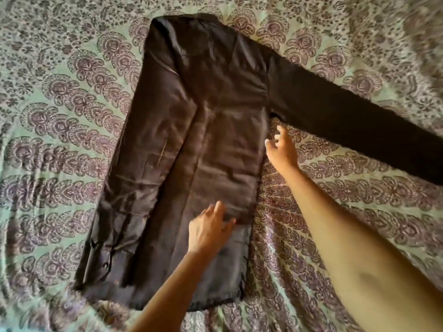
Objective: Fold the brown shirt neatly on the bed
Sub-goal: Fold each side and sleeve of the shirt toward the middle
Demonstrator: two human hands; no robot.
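Note:
The brown shirt point(203, 130) lies flat on the bed, collar at the far end and hem near me. Its left side and left sleeve are folded inward and run down along the body. The right sleeve point(359, 121) stretches straight out to the right edge of the view. My left hand point(208, 226) rests on the lower middle of the shirt, fingers spread, holding nothing. My right hand point(280, 144) hovers at the shirt's right side seam just below the armpit, fingers apart and slightly blurred.
A green bedspread point(60, 140) with purple paisley print covers the whole bed under and around the shirt. It is wrinkled at the near left and near right.

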